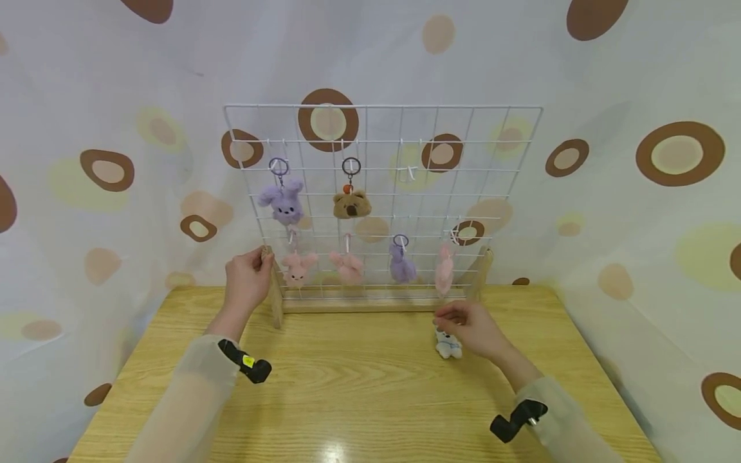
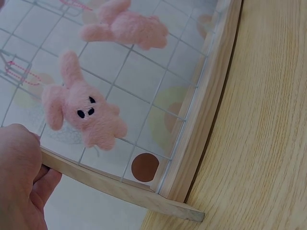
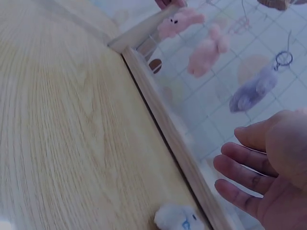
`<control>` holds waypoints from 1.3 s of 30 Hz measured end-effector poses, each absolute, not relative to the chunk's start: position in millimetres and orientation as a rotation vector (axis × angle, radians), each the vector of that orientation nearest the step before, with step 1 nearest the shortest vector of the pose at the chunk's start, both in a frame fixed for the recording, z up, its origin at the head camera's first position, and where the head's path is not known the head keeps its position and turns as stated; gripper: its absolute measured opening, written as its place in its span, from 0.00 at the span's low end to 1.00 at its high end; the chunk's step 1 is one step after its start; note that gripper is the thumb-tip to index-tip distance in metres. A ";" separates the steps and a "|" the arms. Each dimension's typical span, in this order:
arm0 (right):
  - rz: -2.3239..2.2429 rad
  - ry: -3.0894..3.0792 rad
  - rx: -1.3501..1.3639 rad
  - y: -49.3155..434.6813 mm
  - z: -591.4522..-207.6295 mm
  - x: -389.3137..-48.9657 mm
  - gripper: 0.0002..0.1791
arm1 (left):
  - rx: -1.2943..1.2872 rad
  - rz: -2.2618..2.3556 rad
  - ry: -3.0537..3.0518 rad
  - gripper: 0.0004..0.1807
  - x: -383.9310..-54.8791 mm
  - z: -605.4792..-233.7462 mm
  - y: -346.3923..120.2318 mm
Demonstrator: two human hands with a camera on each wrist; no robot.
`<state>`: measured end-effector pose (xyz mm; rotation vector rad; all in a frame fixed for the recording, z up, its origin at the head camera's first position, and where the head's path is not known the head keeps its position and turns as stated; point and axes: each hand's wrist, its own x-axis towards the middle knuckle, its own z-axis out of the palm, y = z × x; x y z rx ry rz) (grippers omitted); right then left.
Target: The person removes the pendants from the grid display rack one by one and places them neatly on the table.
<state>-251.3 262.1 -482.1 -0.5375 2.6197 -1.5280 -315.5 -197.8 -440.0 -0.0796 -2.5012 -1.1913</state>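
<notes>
My left hand [image 1: 247,278] grips the top of the wooden side post [image 1: 274,289] at the left end of a white wire grid rack [image 1: 382,106]. Close to that hand, a pink bunny plush keychain [image 2: 88,115] hangs from the grid. My right hand [image 1: 471,328] is at the rack's lower right, fingers loosely bent with nothing between them in the right wrist view. Just below its fingertips is a small white plush toy [image 1: 448,345] with a blue detail, low by the rack's wooden base bar [image 1: 370,305]; the hand hides its top in the head view.
Also hanging on the grid are a purple bunny plush [image 1: 286,206], a brown bear-head plush [image 1: 352,204], another purple plush [image 1: 402,265] and pink ones [image 1: 444,273]. A white hook [image 1: 408,172] sits at upper right. The wooden table [image 1: 347,386] backs onto a patterned curtain [image 1: 608,77].
</notes>
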 end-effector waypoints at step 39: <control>-1.522 2.609 -0.849 170.6 -345.1 -288.4 0.13 | -0.214 -1.214 -2.549 0.24 -316.7 -439.5 -207.7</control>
